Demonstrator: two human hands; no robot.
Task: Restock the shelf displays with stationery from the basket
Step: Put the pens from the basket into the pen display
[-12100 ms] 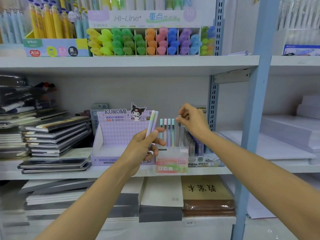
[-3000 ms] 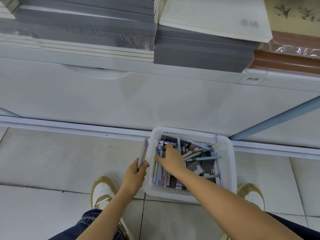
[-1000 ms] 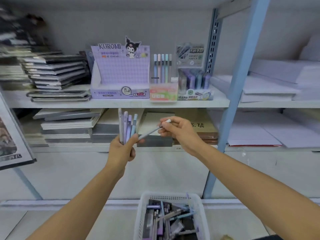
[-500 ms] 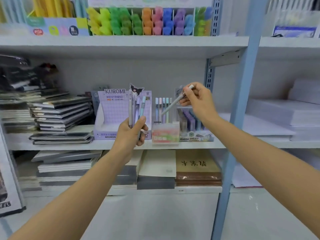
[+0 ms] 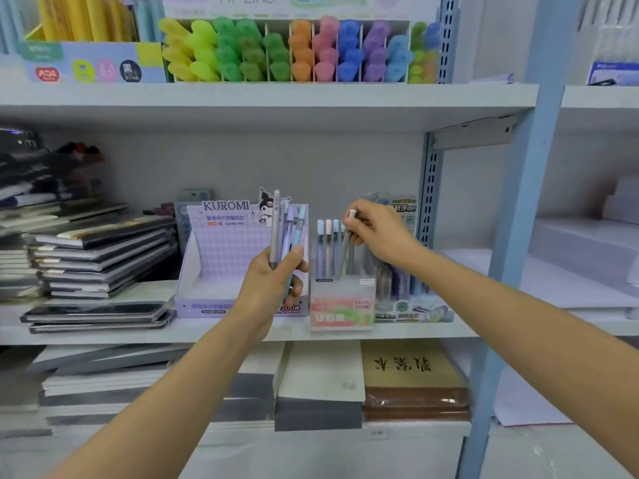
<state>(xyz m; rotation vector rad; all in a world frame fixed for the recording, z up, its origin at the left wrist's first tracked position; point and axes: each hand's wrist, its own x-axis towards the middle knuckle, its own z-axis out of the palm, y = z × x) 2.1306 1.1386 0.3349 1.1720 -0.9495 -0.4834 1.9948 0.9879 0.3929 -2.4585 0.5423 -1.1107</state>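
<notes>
Both forearms reach forward and up to the middle shelf (image 5: pixel 86 331). The left hand (image 5: pixel 273 274), thumb laid across the front, has its grip clenched round a bundle of pens (image 5: pixel 287 229) that stand upright above the fist, in front of the purple Kuromi box (image 5: pixel 221 250). The right hand (image 5: pixel 377 233), wrist bent down, pinches a grey pen (image 5: pixel 345 250) just below its white cap. The pen slants down and left from that grip, its lower end inside the Fruit Soda holder (image 5: pixel 340 305) among upright pastel-capped pens. Above, highlighters (image 5: pixel 294 50) fill a rack.
</notes>
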